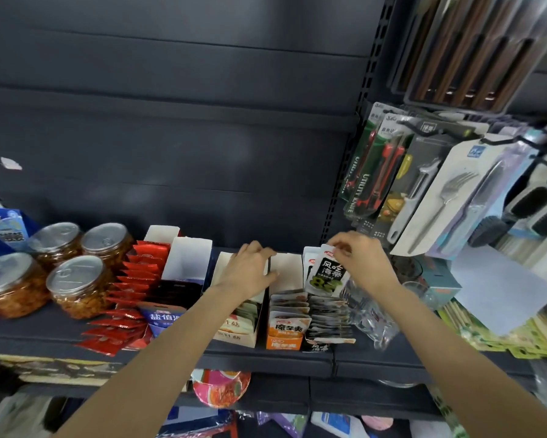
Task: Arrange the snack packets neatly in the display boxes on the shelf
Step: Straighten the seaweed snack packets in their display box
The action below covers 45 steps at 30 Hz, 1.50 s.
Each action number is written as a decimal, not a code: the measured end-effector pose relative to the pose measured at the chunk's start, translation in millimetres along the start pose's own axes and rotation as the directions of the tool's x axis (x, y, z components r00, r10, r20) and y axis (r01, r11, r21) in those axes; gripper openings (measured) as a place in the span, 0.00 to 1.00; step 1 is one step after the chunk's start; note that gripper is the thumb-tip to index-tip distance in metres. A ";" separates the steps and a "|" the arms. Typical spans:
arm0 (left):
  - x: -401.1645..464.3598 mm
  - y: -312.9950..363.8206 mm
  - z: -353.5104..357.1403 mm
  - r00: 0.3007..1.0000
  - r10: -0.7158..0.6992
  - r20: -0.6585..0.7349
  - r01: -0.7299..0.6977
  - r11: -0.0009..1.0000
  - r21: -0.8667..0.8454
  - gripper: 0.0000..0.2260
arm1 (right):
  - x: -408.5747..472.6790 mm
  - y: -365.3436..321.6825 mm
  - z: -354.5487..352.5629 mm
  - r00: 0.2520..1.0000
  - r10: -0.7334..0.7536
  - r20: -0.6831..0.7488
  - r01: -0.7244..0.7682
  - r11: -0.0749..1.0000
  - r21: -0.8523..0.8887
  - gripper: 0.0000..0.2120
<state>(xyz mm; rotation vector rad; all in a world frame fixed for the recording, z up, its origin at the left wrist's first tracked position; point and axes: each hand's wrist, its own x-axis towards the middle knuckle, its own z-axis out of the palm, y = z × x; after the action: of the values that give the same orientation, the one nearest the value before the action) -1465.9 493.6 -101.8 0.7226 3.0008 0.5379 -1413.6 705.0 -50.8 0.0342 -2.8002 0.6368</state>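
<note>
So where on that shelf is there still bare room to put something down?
Bare shelf shows behind the jars, up to the dark back panel, and in a strip along the front edge below them. From the red packets to the glasses it is crowded, with boxes and both hands there.

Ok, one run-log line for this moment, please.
left hand: grips beige display box wall | right hand: pinches black seaweed packet top, above black display box | packet not seated
</note>
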 end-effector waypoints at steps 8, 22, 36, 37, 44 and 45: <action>16.7 28.9 -15.9 0.984 -0.152 0.090 0.175 0.790 -0.587 0.13 | -1.9 -12.6 -38.4 0.971 0.086 -0.224 -0.020 0.959 0.281 0.08; 16.2 33.6 -25.5 0.930 -0.260 0.258 0.271 0.012 -0.963 0.10 | -29.8 25.7 -23.9 0.930 0.275 -0.243 -0.124 0.860 0.495 0.12; -2.8 21.6 -30.3 0.988 -0.119 -0.096 -0.024 0.499 -0.866 0.26 | -30.4 13.3 -9.1 0.940 0.340 0.035 -0.240 0.583 0.776 0.22; -3.5 20.3 -30.2 0.988 -0.116 -0.106 -0.033 0.506 -0.862 0.26 | -31.0 12.1 -9.7 0.943 0.330 0.030 -0.229 0.583 0.779 0.23; -1.8 18.9 -27.7 0.988 -0.145 -0.050 0.029 0.495 -0.868 0.25 | -31.4 13.8 -9.8 0.940 0.336 0.052 -0.247 0.569 0.784 0.22; -0.3 18.8 -26.3 0.986 -0.163 -0.027 0.056 0.482 -0.875 0.24 | -30.9 13.3 -10.5 0.937 0.346 0.057 -0.255 0.561 0.788 0.21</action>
<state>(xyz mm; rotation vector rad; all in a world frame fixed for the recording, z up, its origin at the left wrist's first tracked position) -1459.6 500.6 -70.9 0.3760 2.2461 1.9243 -1382.2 720.3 -55.5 -0.3108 -2.1867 1.8609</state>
